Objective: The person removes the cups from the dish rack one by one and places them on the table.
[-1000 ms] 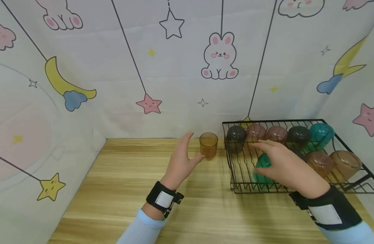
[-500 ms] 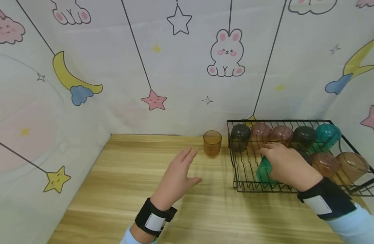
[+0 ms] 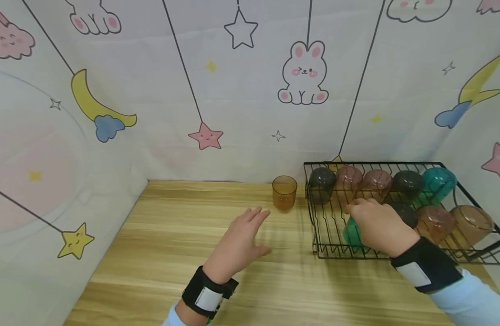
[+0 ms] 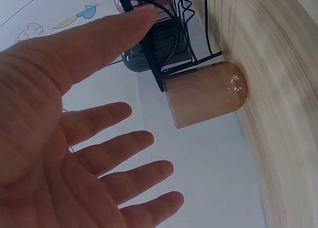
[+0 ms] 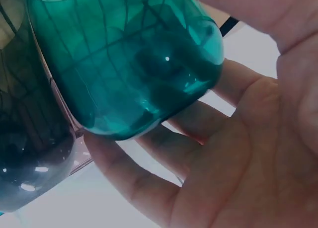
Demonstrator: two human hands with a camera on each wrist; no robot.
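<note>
My right hand [image 3: 382, 226] grips a green glass cup [image 5: 129, 64] in the front row of the black wire rack [image 3: 356, 257]. In the right wrist view its fingers [image 5: 134, 183] curl round the cup's rounded base, and the thumb lies on the other side; much of the cup is hidden in the head view. A dark grey cup [image 5: 30, 123] stands beside it. Over the table, my left hand [image 3: 235, 246] is held with spread fingers and touches nothing. An amber cup [image 3: 284, 194] stands upright behind it, left of the rack.
Several cups sit upside down in the rack: a dark cup [image 3: 321, 184], pink cups, a teal cup [image 3: 439, 184] in the back row and a light brown cup [image 3: 472, 224] at the front right. A printed cloth [image 3: 242, 99] hangs behind the wooden table [image 3: 168, 217].
My right hand has moved onto the green cup and its fingers have closed round it. The left hand has drawn back from near the amber cup, toward me. The head view has shifted slightly.
</note>
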